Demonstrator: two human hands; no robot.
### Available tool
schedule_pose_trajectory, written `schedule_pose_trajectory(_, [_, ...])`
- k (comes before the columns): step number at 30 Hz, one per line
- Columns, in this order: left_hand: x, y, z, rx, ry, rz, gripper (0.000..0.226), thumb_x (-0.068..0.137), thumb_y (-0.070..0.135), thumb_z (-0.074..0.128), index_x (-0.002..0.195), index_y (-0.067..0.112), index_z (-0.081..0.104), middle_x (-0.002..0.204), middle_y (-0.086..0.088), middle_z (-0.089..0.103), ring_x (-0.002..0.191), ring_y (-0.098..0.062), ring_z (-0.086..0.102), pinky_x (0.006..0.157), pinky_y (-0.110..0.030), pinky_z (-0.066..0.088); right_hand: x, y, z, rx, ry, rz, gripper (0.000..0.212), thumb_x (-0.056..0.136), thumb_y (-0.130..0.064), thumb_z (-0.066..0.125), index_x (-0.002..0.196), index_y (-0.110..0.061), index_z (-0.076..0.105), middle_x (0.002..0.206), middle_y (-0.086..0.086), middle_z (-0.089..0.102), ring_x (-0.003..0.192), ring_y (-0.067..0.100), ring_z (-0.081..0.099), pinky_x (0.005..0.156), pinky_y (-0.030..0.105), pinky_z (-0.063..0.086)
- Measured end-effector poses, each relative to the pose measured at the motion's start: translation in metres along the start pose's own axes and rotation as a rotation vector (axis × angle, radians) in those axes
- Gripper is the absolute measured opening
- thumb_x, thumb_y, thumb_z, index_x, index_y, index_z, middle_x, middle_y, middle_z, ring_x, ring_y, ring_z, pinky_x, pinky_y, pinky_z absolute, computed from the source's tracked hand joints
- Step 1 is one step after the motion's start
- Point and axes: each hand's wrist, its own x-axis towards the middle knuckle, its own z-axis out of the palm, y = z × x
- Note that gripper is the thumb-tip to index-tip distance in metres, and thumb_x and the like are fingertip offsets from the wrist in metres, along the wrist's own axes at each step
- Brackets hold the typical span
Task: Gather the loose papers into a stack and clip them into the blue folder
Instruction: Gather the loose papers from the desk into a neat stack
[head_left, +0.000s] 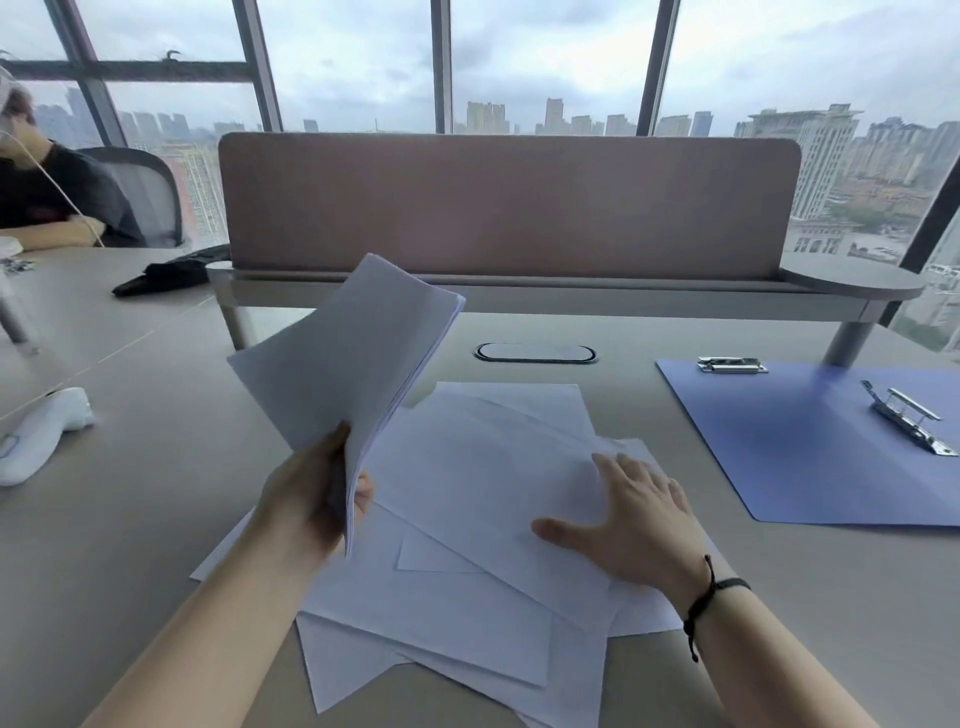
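My left hand (311, 491) grips a stack of white sheets (348, 353) by its near edge, lifted and tilted above the desk. Below it, several loose white papers (467, 597) lie fanned out and overlapping on the desk in front of me. My right hand (634, 525) rests flat on the top sheet with fingers spread. The blue folder (810, 447) lies open at the right, apart from the papers, with a metal clip (906, 415) on its right side and a second metal clip (731, 365) at its far edge.
A brown divider panel (509, 202) stands across the back of the desk, with an oval cable port (535, 352) before it. A white device (41, 431) lies at the left edge, a black cloth (161, 275) further back. A seated person (47, 202) is at far left.
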Motion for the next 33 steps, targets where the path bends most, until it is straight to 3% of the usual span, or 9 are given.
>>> schedule_pose_trajectory(3, [0.01,-0.005,-0.007,-0.003,-0.009,-0.057,0.024,0.1,0.016,0.053,0.076,0.02,0.053,0.052,0.007,0.046,0.033,-0.004,0.042,0.034,-0.014,0.034,0.003,-0.001,0.002,-0.04,0.029,0.006,0.121,0.057,-0.098,0.045,0.154,-0.026,0.027,0.158,-0.002,0.033,0.148,0.022,0.025,0.118,0.039,0.021])
schedule_pose_trajectory(7, [0.016,-0.012,-0.011,-0.025,-0.028,-0.089,0.021,0.097,0.015,0.058,0.077,0.021,0.054,0.057,0.006,0.045,0.035,-0.005,0.043,0.034,-0.017,0.034,0.006,-0.003,-0.002,-0.127,0.162,-0.006,0.098,0.06,-0.097,0.043,0.127,-0.027,0.057,0.129,-0.004,0.058,0.122,0.022,0.053,0.099,0.038,0.038])
schedule_pose_trajectory(11, [0.017,-0.011,-0.01,-0.011,-0.032,-0.094,0.023,0.097,0.015,0.058,0.075,0.021,0.053,0.058,0.006,0.043,0.035,-0.005,0.039,0.033,-0.017,0.031,0.014,-0.01,-0.002,-0.04,0.28,-0.011,0.086,0.067,-0.091,0.048,0.121,-0.027,0.063,0.112,-0.01,0.07,0.113,0.018,0.062,0.089,0.036,0.041])
schedule_pose_trajectory(15, [0.016,-0.011,-0.009,0.04,-0.035,-0.075,0.026,0.096,0.015,0.06,0.073,0.022,0.051,0.056,0.007,0.04,0.035,-0.006,0.037,0.032,-0.017,0.03,0.039,-0.017,-0.007,-0.118,0.127,0.017,0.096,0.056,-0.093,0.057,0.121,-0.022,0.058,0.121,0.002,0.058,0.119,0.027,0.053,0.084,0.038,0.038])
schedule_pose_trajectory(21, [0.019,-0.009,-0.01,0.072,-0.034,-0.046,0.023,0.096,0.018,0.06,0.075,0.021,0.051,0.052,0.006,0.041,0.034,-0.006,0.036,0.032,-0.018,0.028,0.076,-0.03,-0.028,-0.156,-0.118,0.099,0.118,0.038,-0.092,0.069,0.131,-0.023,0.048,0.136,0.005,0.049,0.129,0.03,0.046,0.1,0.041,0.038])
schedule_pose_trajectory(26, [0.016,-0.008,-0.008,0.094,-0.019,-0.039,0.023,0.097,0.018,0.059,0.076,0.021,0.051,0.046,0.006,0.04,0.03,-0.007,0.037,0.031,-0.014,0.028,0.091,-0.03,-0.03,0.043,-0.146,0.14,0.097,0.03,-0.075,0.083,0.102,-0.017,0.053,0.098,-0.004,0.062,0.093,0.025,0.065,0.086,0.035,0.054])
schedule_pose_trajectory(28, [0.01,-0.009,-0.002,0.139,0.0,-0.003,0.023,0.099,0.016,0.058,0.076,0.02,0.052,0.043,0.006,0.043,0.028,-0.007,0.038,0.03,-0.014,0.028,0.091,-0.029,-0.029,0.135,-0.13,0.101,0.069,0.047,-0.056,0.09,0.091,-0.012,0.057,0.083,-0.002,0.06,0.077,0.023,0.062,0.065,0.027,0.049])
schedule_pose_trajectory(30, [0.005,-0.01,0.005,0.178,0.016,0.042,0.024,0.099,0.014,0.057,0.076,0.019,0.053,0.039,0.005,0.047,0.026,-0.008,0.041,0.03,-0.012,0.03,0.087,-0.027,-0.029,0.167,-0.098,0.018,0.031,0.074,-0.032,0.081,0.08,-0.01,0.059,0.072,0.003,0.054,0.071,0.025,0.054,0.054,0.025,0.037])
schedule_pose_trajectory(33, [0.005,-0.011,0.005,0.219,0.047,0.123,0.013,0.097,0.014,0.061,0.085,0.017,0.062,0.05,0.004,0.065,0.035,-0.01,0.058,0.038,-0.014,0.043,0.068,-0.018,-0.025,0.34,-0.043,-0.02,0.021,0.087,-0.015,0.062,0.068,-0.01,0.055,0.066,0.008,0.051,0.063,0.024,0.047,0.054,0.026,0.033])
